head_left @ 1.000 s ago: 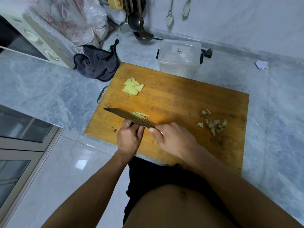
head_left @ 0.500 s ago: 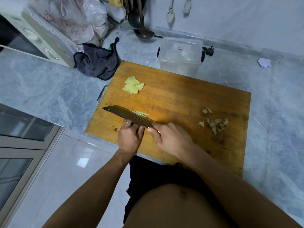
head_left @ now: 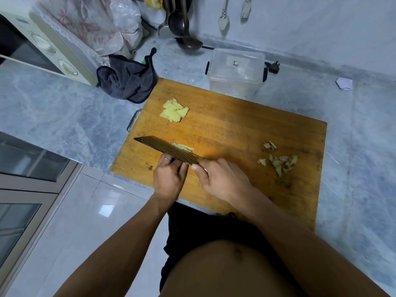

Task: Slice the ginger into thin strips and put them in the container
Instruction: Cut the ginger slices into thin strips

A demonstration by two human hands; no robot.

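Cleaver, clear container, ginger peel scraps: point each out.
cleaver [head_left: 165,149]: head view, flat of the blade.
clear container [head_left: 235,67]: head view, top of the lid.
ginger peel scraps [head_left: 282,162]: head view, middle of the pile.

The cutting board [head_left: 246,133] is scratched, matt wood; the knife [head_left: 165,150] looks like dull ridged metal; the container [head_left: 235,73] is clear plastic; the countertop [head_left: 64,116] polished marble-like stone; the towel [head_left: 128,80] soft cloth.

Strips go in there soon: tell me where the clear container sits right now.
In the head view the clear container stands on the counter just beyond the far edge of the cutting board, right of the dark cloth.
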